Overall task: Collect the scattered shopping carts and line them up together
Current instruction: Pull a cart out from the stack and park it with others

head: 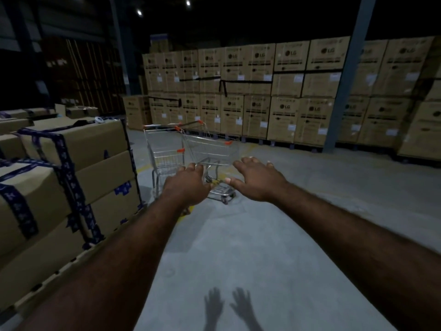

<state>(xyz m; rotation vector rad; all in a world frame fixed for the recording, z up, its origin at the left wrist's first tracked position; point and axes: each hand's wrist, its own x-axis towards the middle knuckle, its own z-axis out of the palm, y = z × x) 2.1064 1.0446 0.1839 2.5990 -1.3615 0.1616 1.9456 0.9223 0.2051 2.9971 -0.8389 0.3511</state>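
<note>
My left hand (pixel 188 185) and right hand (pixel 256 180) reach forward with fingers spread wide, holding nothing. Just beyond them on the floor (pixel 262 235), the left cart (pixel 162 149) and the right cart (pixel 211 149) stand close together but at different angles, so I judge the lining-up is unfinished. Both wire baskets are empty.

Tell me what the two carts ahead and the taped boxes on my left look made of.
Left cart and right cart: thin shiny silver wire grids, probably plated steel; orange corner caps look plastic. Taped boxes: matte brown cardboard, with blue printed tape strapped round them.
</note>
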